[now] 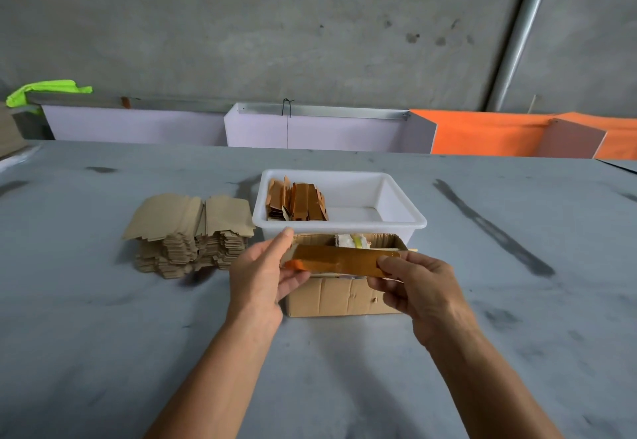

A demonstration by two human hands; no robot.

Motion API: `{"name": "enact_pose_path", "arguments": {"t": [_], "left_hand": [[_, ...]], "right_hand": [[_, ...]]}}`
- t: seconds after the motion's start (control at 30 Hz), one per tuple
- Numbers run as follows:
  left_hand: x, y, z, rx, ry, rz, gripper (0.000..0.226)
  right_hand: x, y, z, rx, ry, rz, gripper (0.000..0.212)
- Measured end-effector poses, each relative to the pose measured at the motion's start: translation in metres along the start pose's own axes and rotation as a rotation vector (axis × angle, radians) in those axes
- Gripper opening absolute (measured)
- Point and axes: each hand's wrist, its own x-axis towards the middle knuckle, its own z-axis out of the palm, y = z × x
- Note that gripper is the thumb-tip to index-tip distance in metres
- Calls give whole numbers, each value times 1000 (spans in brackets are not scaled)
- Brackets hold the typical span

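Observation:
A long, narrow brown carton (339,260) is held level between both hands, just above an open cardboard box (341,295). My left hand (263,276) grips its left end, where an orange flap shows, with the forefinger stretched up along the edge. My right hand (418,285) pinches the right end between thumb and fingers. Behind the cardboard box stands a white plastic tub (400,221); folded brown cartons (298,202) stand on end in its left part.
A stack of flat unfolded cardboard blanks (189,235) lies to the left of the tub on the grey table (103,318). White and yellow material (351,241) shows inside the cardboard box. Pale and orange panels (482,133) line the table's far edge.

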Motion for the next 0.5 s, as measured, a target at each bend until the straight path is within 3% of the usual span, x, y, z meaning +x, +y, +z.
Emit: {"name": "enact_pose_path", "arguments": {"t": [0.2, 0.33, 0.5], "left_hand": [[10, 4, 2, -15, 31, -27, 39], [24, 13, 9, 23, 104, 51, 34], [38, 24, 20, 21, 111, 113, 20]], "right_hand": [[5, -7, 8, -26, -28, 37, 11], [10, -15, 13, -238, -125, -12, 8], [25, -26, 21, -394, -123, -76, 14]]}}
